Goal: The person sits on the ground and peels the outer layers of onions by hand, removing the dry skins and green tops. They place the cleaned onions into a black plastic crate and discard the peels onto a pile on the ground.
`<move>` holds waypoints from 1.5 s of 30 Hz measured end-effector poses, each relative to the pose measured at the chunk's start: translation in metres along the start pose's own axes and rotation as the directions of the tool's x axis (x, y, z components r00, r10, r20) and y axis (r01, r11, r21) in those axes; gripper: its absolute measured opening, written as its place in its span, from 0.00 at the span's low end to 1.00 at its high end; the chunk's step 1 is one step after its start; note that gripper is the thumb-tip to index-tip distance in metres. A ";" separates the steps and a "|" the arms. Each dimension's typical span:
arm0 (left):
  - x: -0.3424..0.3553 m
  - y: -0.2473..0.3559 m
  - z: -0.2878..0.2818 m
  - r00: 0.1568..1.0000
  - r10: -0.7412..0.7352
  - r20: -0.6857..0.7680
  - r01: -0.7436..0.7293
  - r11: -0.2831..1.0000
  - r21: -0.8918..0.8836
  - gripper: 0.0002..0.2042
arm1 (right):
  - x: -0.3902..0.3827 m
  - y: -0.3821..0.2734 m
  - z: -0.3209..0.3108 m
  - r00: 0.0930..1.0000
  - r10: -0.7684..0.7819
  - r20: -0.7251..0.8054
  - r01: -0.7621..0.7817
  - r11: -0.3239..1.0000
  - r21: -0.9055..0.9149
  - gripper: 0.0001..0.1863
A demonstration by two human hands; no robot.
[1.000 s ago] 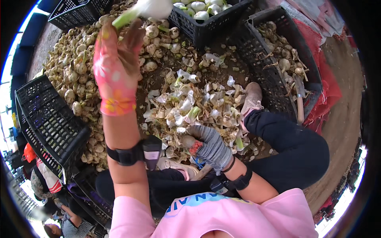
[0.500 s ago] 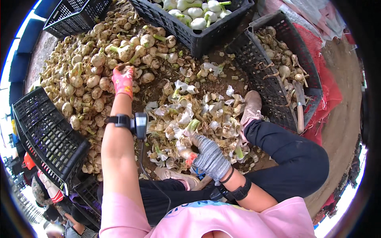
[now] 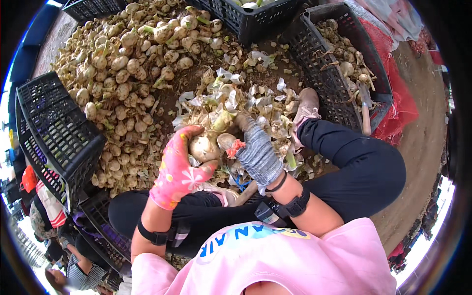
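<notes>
My left hand (image 3: 179, 167), in a pink floral glove, grips a round, soil-stained garlic bulb (image 3: 203, 149) in front of my lap. The bulb's pale green stalk (image 3: 223, 121) points up and to the right. On its right side, my right hand (image 3: 258, 150) wears a grey knit glove, with red material wrapped at the thumb. Its thumb and curled fingers close on the bulb's stalk end; the fingertips are partly hidden. Below my hands, loose peelings (image 3: 265, 113) cover the ground. A wooden handle (image 3: 245, 193) with blue cord beside it lies under my right hand.
A big heap of unpeeled garlic (image 3: 123, 76) spreads at the far left. A black crate (image 3: 241, 22) of cleaned bulbs stands at the back. Another crate (image 3: 322, 73), at right, holds dirty bulbs and a wooden-handled blade (image 3: 365, 110). Stacked crates (image 3: 61, 128) stand left, near another person (image 3: 81, 265).
My left hand has come back from the heap toward my lap with a garlic bulb in it. The right hand has shifted slightly up and now meets the bulb.
</notes>
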State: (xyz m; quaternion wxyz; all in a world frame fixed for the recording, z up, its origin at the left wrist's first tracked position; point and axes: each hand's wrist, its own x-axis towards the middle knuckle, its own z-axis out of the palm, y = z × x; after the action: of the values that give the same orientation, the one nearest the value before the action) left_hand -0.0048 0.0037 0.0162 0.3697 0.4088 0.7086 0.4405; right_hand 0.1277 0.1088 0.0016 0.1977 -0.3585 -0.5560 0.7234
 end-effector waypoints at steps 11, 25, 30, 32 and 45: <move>-0.024 -0.013 0.004 0.992 0.071 -0.108 -0.075 0.997 -0.030 0.29 | -0.004 0.002 0.001 0.992 -0.042 0.117 0.058 0.989 -0.139 0.16; -0.010 -0.026 0.013 0.880 -0.467 0.088 0.381 0.583 -0.718 0.30 | 0.004 0.036 -0.005 0.965 0.160 0.206 -0.196 0.965 0.172 0.13; -0.019 -0.021 0.002 0.897 -0.278 0.344 0.413 0.248 -0.876 0.26 | -0.008 0.019 -0.019 0.947 -0.121 0.297 0.147 0.987 -0.068 0.10; -0.014 -0.011 0.001 0.937 -0.234 0.261 0.334 0.367 -0.868 0.25 | -0.005 0.037 -0.021 0.941 -0.133 0.312 0.180 0.975 -0.127 0.13; -0.013 -0.024 -0.026 0.995 0.096 -0.026 -0.095 0.845 -0.526 0.08 | 0.014 0.004 -0.028 0.970 0.237 -0.060 -0.072 0.511 0.856 0.17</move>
State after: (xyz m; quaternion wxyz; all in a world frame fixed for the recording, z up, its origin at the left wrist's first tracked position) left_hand -0.0291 -0.0229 0.0050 0.4457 0.3272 0.5394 0.6351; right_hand 0.1397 0.1355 -0.0103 0.3278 -0.3253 -0.0805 0.8833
